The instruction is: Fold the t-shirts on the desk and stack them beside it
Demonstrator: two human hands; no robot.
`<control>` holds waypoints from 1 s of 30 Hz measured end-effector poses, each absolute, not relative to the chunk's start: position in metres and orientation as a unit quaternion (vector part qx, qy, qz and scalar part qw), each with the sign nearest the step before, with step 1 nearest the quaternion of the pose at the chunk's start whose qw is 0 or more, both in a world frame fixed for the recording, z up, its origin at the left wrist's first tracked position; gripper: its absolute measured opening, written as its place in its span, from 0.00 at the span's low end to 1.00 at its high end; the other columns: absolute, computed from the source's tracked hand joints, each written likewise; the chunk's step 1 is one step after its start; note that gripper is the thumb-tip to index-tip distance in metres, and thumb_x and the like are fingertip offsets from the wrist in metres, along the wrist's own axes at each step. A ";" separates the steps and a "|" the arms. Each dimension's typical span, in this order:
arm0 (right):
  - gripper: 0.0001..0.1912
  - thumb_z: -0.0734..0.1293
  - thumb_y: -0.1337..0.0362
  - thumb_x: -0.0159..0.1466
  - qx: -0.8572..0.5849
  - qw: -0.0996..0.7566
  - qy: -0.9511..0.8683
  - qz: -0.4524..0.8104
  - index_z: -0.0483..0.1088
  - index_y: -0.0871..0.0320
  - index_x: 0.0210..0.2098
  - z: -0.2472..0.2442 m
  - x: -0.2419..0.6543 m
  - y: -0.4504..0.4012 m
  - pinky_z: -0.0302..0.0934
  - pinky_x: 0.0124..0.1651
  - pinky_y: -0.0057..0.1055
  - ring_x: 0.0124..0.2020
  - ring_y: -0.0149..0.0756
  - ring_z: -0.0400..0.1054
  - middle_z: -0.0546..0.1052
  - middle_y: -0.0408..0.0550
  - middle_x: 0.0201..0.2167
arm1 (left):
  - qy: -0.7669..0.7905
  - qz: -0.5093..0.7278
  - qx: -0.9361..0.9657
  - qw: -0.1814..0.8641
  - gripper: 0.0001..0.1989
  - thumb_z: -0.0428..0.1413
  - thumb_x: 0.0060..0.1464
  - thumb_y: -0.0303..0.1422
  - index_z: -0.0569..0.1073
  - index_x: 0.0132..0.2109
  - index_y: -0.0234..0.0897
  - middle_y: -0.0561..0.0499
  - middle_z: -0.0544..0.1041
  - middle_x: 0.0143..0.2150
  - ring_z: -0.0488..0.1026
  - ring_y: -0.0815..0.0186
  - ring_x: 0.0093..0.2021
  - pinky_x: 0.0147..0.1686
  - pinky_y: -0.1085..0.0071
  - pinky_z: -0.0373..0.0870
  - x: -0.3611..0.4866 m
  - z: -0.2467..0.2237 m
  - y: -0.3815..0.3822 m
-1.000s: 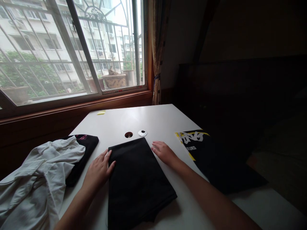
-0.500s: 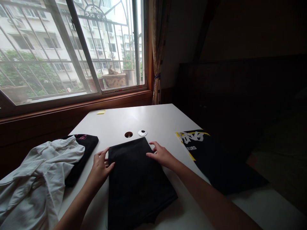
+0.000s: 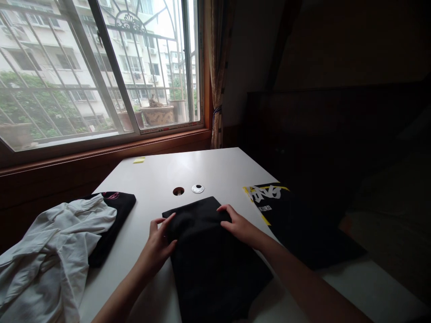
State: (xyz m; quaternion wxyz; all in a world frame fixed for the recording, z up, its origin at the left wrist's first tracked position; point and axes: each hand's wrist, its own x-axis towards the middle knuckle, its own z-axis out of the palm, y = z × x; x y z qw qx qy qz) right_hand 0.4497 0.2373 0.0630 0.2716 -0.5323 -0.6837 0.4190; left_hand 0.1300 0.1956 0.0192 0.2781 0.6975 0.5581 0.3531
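Indoors, black cloth [image 3: 208, 260] on table [image 3: 215, 168] (window [image 3: 158, 67] beyond).

Smooth, matt black cloth [image 3: 208, 264] lies between the hands [image 3: 157, 246], softly rumpled near the fingertips. Under it, the table [image 3: 188, 166] has a smooth white surface with a low sheen ahead of the hands. Left of them, white fabric [image 3: 63, 242] looks matt and heavily creased, over flatter, dull black fabric [image 3: 117, 220]. Right of them, a dark garment [image 3: 303, 237] is matt cloth with white-and-yellow print [image 3: 269, 193]. Ahead, a disc [image 3: 198, 189] shines, metal or plastic unclear; beyond are smooth window glass [image 3: 151, 80], slightly glossy brown wood [image 3: 175, 137] and a matt cloth curtain [image 3: 218, 63].
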 end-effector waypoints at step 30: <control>0.29 0.72 0.52 0.55 -0.638 0.404 -0.563 0.336 0.77 0.42 0.57 0.115 0.608 0.167 0.42 0.75 0.54 0.71 0.57 0.55 0.71 0.43 0.66 | 0.387 0.491 0.660 0.417 0.19 0.58 0.60 0.32 0.73 0.58 0.49 0.45 0.53 0.70 0.70 0.56 0.58 0.51 0.58 0.78 0.310 0.071 0.208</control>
